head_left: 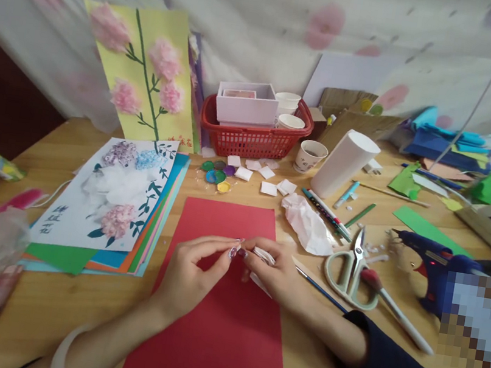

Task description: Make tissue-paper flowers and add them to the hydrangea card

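Observation:
A red sheet of paper (222, 340) lies flat on the wooden table. Above its upper part my left hand (196, 266) and my right hand (275, 274) meet at the fingertips. My left thumb and forefinger are pinched together; whatever they hold is too small to make out. White folded material (263, 255) shows in the curled fingers of my right hand. To the right of that hand lie a blue thin brush (322, 289), light-handled scissors (352, 274) and a crumpled white tissue (307, 223).
Flower artwork (118, 202) rests on coloured papers at the left. Behind stand a red basket (254, 141), a paper cup (310, 157) and a white roll (345, 162). A blue glue gun (435, 258) lies right. Small white squares (269, 188) and paint pots (215, 176) sit mid-table.

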Demonstrator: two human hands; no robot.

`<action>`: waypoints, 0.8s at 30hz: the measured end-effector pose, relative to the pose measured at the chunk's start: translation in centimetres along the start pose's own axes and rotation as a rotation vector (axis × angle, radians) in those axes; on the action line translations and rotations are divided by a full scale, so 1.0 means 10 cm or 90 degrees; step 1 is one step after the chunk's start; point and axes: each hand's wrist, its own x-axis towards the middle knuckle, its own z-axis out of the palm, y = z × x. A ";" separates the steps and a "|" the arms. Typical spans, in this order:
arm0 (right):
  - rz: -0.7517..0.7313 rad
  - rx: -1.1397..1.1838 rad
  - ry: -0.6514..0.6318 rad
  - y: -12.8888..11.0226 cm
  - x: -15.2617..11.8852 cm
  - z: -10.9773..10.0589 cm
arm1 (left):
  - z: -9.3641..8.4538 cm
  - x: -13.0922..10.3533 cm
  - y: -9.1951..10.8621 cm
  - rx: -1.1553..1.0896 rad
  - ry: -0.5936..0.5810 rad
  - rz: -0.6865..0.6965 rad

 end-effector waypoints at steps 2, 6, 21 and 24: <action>-0.014 -0.014 -0.003 0.00 0.00 0.00 | 0.01 0.00 0.00 -0.021 0.002 -0.030; -0.024 -0.014 -0.009 -0.01 0.00 0.00 | 0.03 0.00 0.00 -0.084 0.006 -0.101; -0.025 0.094 -0.028 -0.08 -0.02 0.02 | 0.04 -0.01 -0.02 -0.114 0.110 -0.173; 0.009 0.049 -0.007 -0.09 -0.03 0.02 | 0.04 -0.03 -0.05 -0.091 0.092 -0.150</action>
